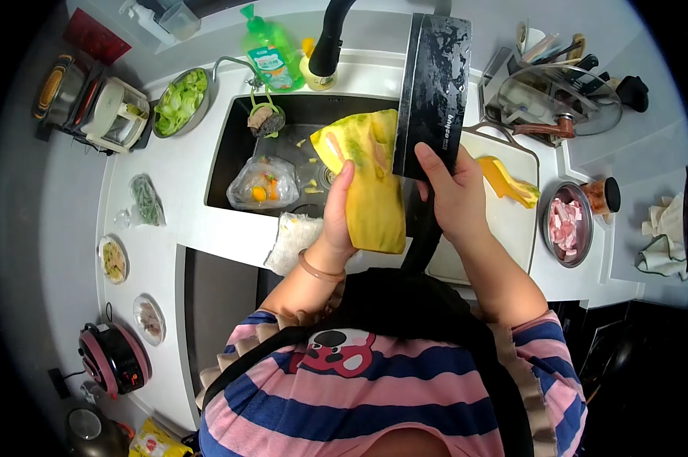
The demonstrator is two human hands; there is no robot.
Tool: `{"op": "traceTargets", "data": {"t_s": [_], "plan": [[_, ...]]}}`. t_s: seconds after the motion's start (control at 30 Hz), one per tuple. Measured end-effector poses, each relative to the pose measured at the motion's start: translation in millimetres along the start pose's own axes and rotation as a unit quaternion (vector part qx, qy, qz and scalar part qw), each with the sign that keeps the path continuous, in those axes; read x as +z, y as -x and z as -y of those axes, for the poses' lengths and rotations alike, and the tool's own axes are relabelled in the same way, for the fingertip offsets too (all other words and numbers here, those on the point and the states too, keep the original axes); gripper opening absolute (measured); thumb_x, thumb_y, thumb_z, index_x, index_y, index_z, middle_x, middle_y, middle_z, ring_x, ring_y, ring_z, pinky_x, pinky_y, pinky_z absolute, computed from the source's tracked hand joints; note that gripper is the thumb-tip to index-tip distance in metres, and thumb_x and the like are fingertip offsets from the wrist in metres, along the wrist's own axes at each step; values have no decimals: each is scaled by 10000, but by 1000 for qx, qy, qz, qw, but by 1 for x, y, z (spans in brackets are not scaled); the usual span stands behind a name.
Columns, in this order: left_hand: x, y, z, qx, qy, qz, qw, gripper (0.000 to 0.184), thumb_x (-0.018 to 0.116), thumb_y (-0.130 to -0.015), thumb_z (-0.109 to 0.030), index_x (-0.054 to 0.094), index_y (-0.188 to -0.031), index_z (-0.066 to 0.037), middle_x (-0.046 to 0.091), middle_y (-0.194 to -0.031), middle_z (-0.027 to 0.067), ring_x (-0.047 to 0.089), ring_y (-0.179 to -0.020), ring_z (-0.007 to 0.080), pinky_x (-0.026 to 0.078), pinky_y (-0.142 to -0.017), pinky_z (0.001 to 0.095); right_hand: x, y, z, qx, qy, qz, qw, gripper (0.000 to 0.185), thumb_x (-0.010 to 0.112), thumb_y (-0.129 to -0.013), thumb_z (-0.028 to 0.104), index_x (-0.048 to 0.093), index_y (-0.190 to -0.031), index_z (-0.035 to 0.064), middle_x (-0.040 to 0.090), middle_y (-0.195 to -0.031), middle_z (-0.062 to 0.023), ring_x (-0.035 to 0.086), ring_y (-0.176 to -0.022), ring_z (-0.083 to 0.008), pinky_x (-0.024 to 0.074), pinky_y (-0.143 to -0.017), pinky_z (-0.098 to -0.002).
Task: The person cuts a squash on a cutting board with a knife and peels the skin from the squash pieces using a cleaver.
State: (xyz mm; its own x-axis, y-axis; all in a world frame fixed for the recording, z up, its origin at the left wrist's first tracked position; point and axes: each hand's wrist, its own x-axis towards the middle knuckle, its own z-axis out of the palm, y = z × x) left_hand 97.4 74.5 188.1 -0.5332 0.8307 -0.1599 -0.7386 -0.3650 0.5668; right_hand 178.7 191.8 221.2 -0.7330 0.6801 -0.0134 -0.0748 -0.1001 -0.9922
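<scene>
A large yellow piece of squash, green-streaked at its top end, is held over the sink's front edge by my left hand, whose fingers go behind it. My right hand grips a wide black cleaver by its lower end, blade pointing up, close along the squash's right side. On the white cutting board to the right lies a smaller curved squash piece. Beneath the squash, the dark sink holds a plastic bag with orange scraps and a strainer with scrubbers.
A bowl of meat and a jar stand at the right. Behind them are a glass lid and utensils. Left of the sink is a bowl of green vegetables. A white cloth lies at the sink's front edge.
</scene>
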Motion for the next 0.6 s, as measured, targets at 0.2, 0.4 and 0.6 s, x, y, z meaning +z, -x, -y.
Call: {"op": "traceTargets", "data": {"t_s": [0.2, 0.4, 0.6], "plan": [[4, 3, -2, -8, -5, 27, 1000, 556, 372, -911, -502, 419, -1279, -88, 571, -1068, 108, 571, -910, 215, 479, -768, 332, 0, 1, 0, -15, -5, 4, 1000, 198, 582, -917, 221, 558, -840, 40, 529, -606, 29, 442, -481, -40, 336, -435, -209], [4, 10, -8, -28, -71, 99, 992, 548, 365, -917, -481, 405, -1272, -66, 559, -1111, 141, 568, -950, 209, 471, -803, 314, 1, 5, 5, -4, -7, -5, 1000, 177, 588, -914, 211, 567, -874, 40, 523, -605, 33, 428, -472, -39, 328, -427, -208], [-1, 13, -2, -28, -101, 68, 992, 548, 385, -924, -461, 395, -1265, -32, 546, -1152, 158, 561, -994, 206, 461, -841, 303, -1, 7, 4, 4, -4, 3, 1000, 182, 600, -907, 223, 574, -894, 44, 520, -608, 36, 422, -471, -37, 324, -421, -206]]}}
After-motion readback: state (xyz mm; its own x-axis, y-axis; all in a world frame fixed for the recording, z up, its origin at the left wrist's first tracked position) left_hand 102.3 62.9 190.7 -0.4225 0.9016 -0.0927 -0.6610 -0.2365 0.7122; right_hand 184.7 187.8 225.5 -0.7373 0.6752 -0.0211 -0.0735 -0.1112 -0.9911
